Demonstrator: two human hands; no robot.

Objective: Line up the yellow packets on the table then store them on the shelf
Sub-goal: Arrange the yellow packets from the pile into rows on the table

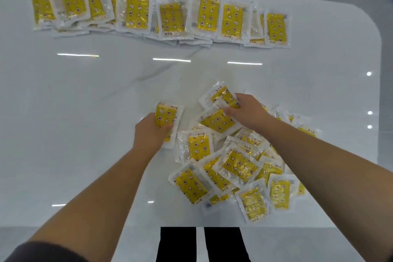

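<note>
Head view: the person's dark trouser legs [202,242] show just below the near edge of the white glossy table [85,102]. A loose heap of yellow packets [238,166] sprawls close to that edge, right of centre, overlapping at every angle. At the heap's left side, the left hand [148,132] grips one packet [165,115], thumb curled across its printed face, its long side pointing toward the far edge. At the heap's far end, the right hand [246,110] pinches another packet [221,94], fingers curled on it among its neighbours. Well beyond, a row of yellow packets [161,15] lies flat along the far edge, overlapping side by side toward the rounded far right corner.
</note>
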